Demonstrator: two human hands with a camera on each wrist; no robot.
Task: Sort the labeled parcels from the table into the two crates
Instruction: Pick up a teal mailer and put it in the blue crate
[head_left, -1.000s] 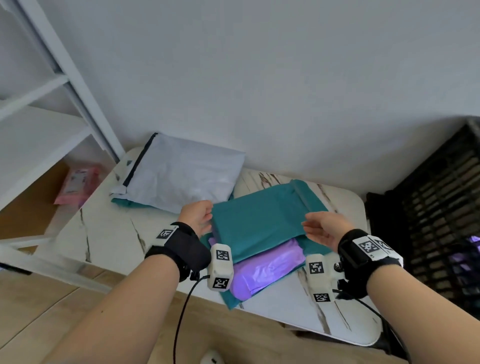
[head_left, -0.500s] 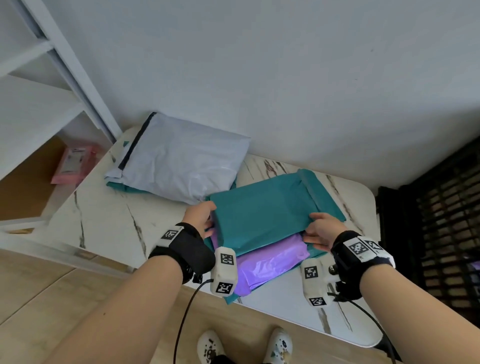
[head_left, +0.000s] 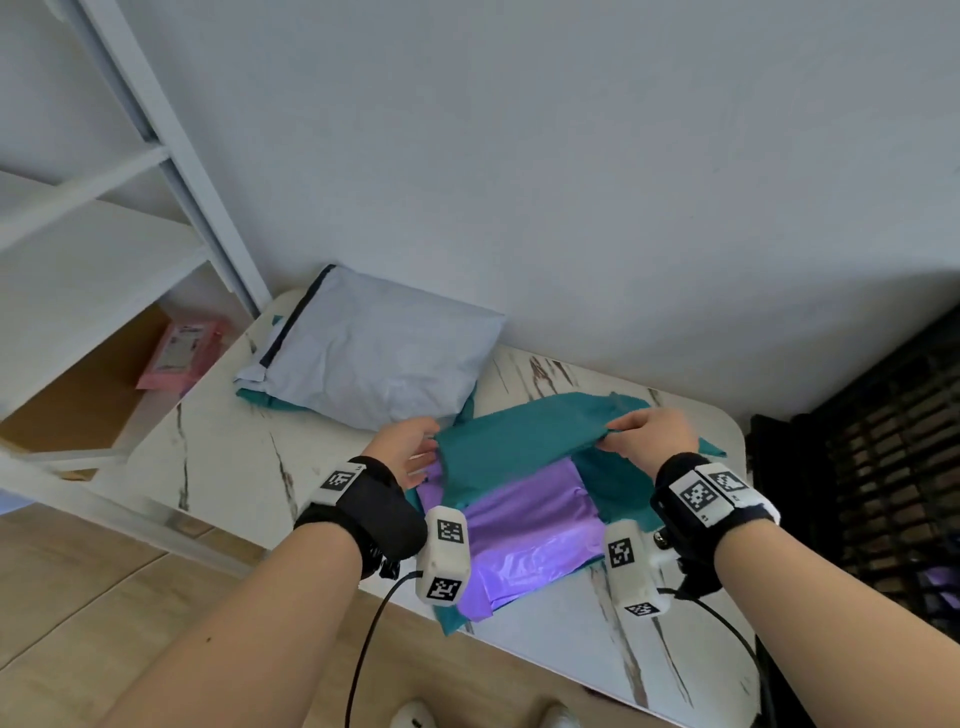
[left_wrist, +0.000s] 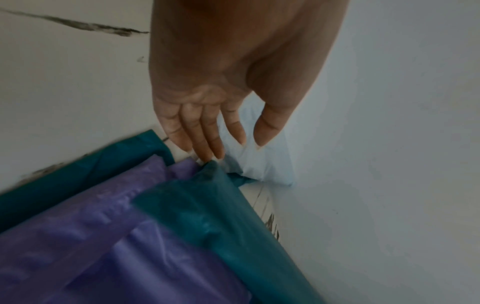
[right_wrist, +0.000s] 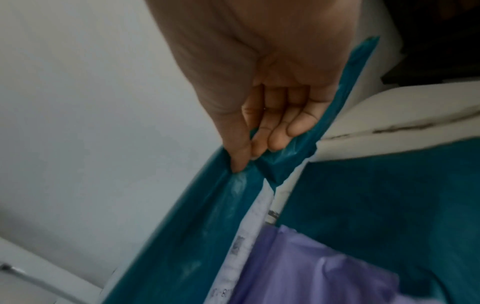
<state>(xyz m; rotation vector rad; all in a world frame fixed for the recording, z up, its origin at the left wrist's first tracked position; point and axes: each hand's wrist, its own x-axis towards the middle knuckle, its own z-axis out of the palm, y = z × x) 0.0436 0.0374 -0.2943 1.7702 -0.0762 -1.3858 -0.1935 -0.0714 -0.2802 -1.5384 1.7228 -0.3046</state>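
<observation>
Hands apart: right hand (head_left: 653, 436) pinches the teal parcel (head_left: 519, 447); left hand (head_left: 408, 448), fingers straight, touches its edge.

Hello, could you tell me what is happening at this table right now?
A person is sorting mailer bags. The right hand pinches the edge of the top teal parcel and lifts it, showing a white label on its underside. The left hand is open, its fingertips at the parcel's other end. Beneath lie a purple parcel and another teal one on the marble table. A grey parcel waits farther back.
</observation>
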